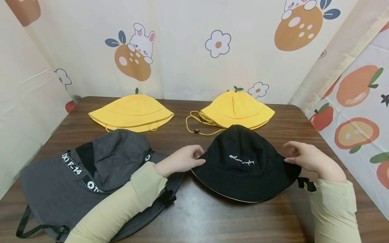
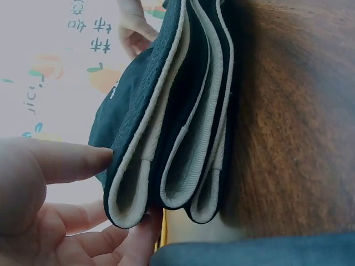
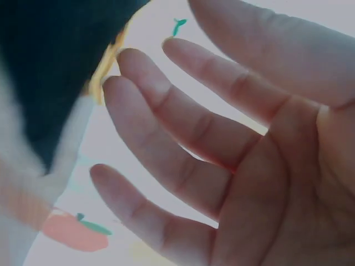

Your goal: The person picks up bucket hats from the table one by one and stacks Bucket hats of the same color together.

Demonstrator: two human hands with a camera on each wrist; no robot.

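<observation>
A black bucket hat (image 1: 252, 180) with white script on its crown stands on the right half of the table. My left hand (image 1: 183, 160) pinches the left edge of its brim. In the left wrist view the thumb (image 2: 83, 160) presses the brim's outer side and fingers reach beneath. Several folded layers of black cloth with pale lining (image 2: 208, 111) show there. At the hat's right edge is my right hand (image 1: 313, 160); the right wrist view has its fingers (image 3: 172, 124) spread and loosely bent, holding nothing, beside the dark cloth (image 3: 50, 61).
A large grey cap with a neck flap (image 1: 57, 189) lies on the left, partly under my left sleeve. Two yellow hats, one at back left (image 1: 130, 113) and one at back right (image 1: 240, 109), sit along the table's far edge. Printed curtains (image 1: 185, 50) enclose the table (image 1: 194, 212).
</observation>
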